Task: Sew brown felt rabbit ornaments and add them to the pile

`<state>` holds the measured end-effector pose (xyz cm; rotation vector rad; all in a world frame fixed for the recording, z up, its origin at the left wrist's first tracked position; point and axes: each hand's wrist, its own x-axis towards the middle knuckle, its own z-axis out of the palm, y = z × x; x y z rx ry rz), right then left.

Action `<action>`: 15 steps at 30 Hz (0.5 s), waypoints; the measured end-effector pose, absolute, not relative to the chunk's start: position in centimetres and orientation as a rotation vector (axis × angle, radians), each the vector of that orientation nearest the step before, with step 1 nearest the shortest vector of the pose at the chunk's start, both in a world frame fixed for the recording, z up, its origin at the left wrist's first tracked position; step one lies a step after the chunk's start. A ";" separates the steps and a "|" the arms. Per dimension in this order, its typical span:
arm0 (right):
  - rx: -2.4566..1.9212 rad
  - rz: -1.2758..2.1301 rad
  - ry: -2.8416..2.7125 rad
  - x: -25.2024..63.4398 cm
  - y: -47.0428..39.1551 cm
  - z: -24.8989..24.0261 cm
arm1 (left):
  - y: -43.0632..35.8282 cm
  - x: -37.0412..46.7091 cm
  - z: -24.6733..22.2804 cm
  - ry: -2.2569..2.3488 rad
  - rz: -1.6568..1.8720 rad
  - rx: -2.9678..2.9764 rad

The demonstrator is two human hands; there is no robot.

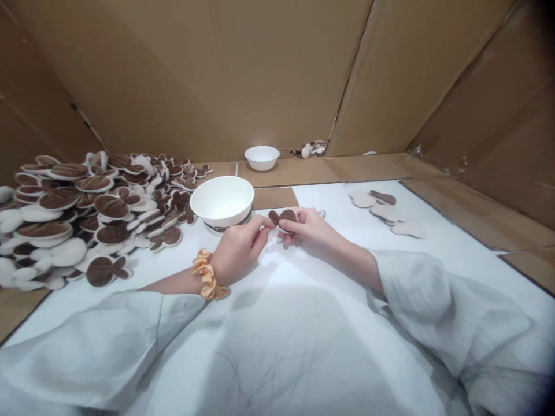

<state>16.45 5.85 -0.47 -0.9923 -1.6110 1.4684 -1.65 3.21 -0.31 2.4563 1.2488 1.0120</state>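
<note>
A small brown fabric piece with rounded lobes (288, 215) is held over the white work surface, near the middle of the view. My right hand (306, 224) grips it from the right, thumb on top and fingers beneath. My left hand (245, 242), with an orange scrunchie (208, 274) at the wrist, has thumb and forefinger pinched at the piece's left lobe; whether anything thin lies between these fingertips is too small to tell. Just behind the left hand stands a white bowl (222, 199) on some dark cord or wire.
Brown and white plush pieces (111, 208) are heaped at the left. Several flat pieces (385, 214) lie at the right. A smaller white bowl (262, 157) and a small pile of pieces (313, 149) sit by the cardboard wall (217, 75). Dark threads are scattered in front.
</note>
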 end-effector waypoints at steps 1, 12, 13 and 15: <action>-0.975 1.483 -1.580 16.5 5.9 -0.4 | 3.0 -1.6 -0.4 1.241 0.998 2.473; -0.848 1.603 -1.342 16.0 5.3 -0.3 | 3.0 -1.6 -1.0 1.217 0.928 2.393; -0.843 1.578 -1.346 16.0 5.2 0.0 | 3.0 -1.6 -0.9 1.206 0.922 2.374; -0.831 1.527 -1.372 16.0 5.1 0.4 | 3.2 -1.6 -0.8 1.202 0.909 2.345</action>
